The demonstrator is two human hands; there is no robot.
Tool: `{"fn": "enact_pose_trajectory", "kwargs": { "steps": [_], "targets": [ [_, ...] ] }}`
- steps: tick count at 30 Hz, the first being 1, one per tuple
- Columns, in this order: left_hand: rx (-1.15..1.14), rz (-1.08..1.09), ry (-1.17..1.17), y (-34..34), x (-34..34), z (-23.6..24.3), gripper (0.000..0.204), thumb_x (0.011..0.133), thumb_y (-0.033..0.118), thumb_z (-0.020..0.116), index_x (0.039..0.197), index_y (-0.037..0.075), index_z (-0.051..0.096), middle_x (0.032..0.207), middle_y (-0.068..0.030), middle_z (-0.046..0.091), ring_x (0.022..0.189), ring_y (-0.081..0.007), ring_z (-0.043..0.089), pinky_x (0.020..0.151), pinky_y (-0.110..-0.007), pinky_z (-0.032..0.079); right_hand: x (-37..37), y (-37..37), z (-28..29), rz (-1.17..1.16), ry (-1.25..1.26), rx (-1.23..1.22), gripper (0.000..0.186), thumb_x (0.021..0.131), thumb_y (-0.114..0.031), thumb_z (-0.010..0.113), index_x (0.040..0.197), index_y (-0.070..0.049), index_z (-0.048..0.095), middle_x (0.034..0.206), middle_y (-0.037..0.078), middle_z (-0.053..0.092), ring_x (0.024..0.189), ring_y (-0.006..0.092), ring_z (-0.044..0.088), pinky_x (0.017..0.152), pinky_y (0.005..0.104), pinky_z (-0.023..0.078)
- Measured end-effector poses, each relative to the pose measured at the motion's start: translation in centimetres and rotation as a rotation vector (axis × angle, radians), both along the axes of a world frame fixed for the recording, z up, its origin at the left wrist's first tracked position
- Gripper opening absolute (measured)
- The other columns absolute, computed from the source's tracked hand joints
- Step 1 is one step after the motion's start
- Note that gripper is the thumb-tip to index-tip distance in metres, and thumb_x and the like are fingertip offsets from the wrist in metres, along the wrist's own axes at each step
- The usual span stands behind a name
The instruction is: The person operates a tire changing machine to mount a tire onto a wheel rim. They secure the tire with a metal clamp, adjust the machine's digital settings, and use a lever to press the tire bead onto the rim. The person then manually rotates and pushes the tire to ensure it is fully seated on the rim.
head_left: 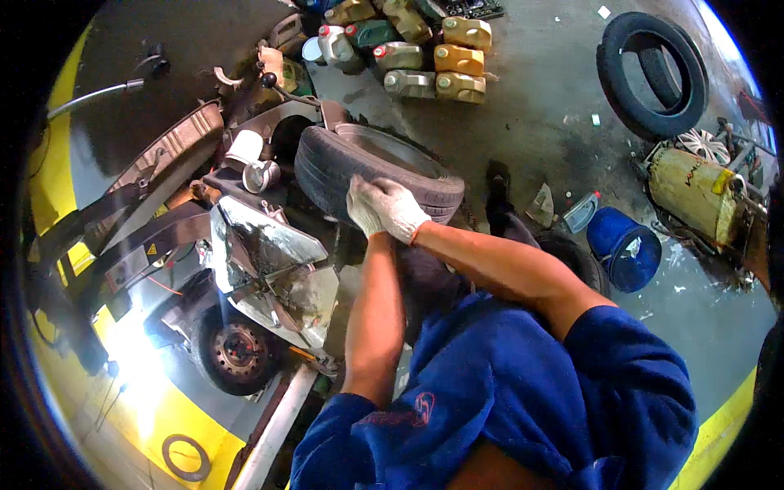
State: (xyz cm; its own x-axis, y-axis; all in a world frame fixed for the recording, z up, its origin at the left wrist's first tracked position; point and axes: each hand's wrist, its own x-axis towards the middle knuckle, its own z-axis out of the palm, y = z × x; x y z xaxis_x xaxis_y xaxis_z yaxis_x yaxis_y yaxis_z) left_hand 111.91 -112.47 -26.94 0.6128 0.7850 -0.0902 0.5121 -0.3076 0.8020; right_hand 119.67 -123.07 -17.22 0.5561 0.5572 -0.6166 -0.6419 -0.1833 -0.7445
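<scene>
A black car tyre [327, 175] leans in front of me, tread towards me, with a greyish inner side showing at its top. Both of my hands wear white knitted gloves and meet at the tread. My left hand [364, 206] is closed, its fingers bunched at the tyre's near side. Pressed against it, my right hand [397, 209] is closed too, fingers curled in towards the left one. Whatever may be between the fingers is hidden. Left of the tyre are a white tub [245, 147] and a round metal cup [260, 175] on a machine.
Several oil jugs [461, 59] stand at the back. At the right are two loose tyres [616, 69], a blue bucket [625, 249] and a worn yellow-white cylinder [686, 192]. A wheel with a rusty rim [238, 349] lies lower left, near a metal-edged machine plate [265, 233].
</scene>
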Motion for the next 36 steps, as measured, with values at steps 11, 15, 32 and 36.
{"fn": "enact_pose_trajectory", "kwargs": {
  "steps": [11, 15, 32, 36],
  "targets": [
    [-0.412, 0.788, -0.101, 4.1, -4.5, 19.0, 0.052, 0.101, 0.043, 0.06, 0.102, -0.008, 0.071, 0.09, -0.0198, 0.072, 0.075, -0.0318, 0.067, 0.068, -0.045, 0.055, 0.1, -21.0, 6.8, 0.528, 0.137, 0.273, 0.049, 0.114, -0.044, 0.054, 0.129, -0.001, 0.073, 0.114, 0.008, 0.076, 0.103, 0.0204, 0.07, 0.095, 0.0402, 0.057],
    [-0.429, 0.879, -0.142, 12.4, -16.1, 21.0, 0.05, 0.102, 0.047, 0.065, 0.098, -0.003, 0.07, 0.076, -0.0156, 0.069, 0.056, -0.0289, 0.063, 0.049, -0.04, 0.051, 1.8, -37.4, -3.4, 0.856, -0.882, -0.622, 0.021, 0.095, -0.02, 0.067, 0.108, -0.01, 0.079, 0.118, 0.018, 0.075, 0.109, 0.0384, 0.072, 0.094, 0.0461, 0.059],
    [-0.002, 0.336, 0.545, -6.3, -24.4, 19.4, 0.044, 0.107, 0.033, 0.061, 0.119, -0.006, 0.077, 0.103, -0.0144, 0.079, 0.091, -0.0245, 0.071, 0.086, -0.041, 0.056, -6.5, -38.9, -10.7, 0.757, -0.247, -0.357, 0.041, 0.103, -0.033, 0.059, 0.098, 0.004, 0.078, 0.105, 0.027, 0.078, 0.099, 0.0415, 0.076, 0.085, 0.0493, 0.059],
    [0.086, 0.198, 0.481, -4.1, -25.4, 18.0, 0.038, 0.106, 0.032, 0.068, 0.099, -0.006, 0.071, 0.082, -0.0082, 0.07, 0.082, -0.0188, 0.066, 0.075, -0.038, 0.053, -6.2, -36.2, -5.3, 0.313, -0.054, -0.369, 0.049, 0.104, -0.038, 0.062, 0.084, 0.007, 0.065, 0.091, 0.029, 0.072, 0.095, 0.0459, 0.072, 0.078, 0.051, 0.054]
  ]
}}
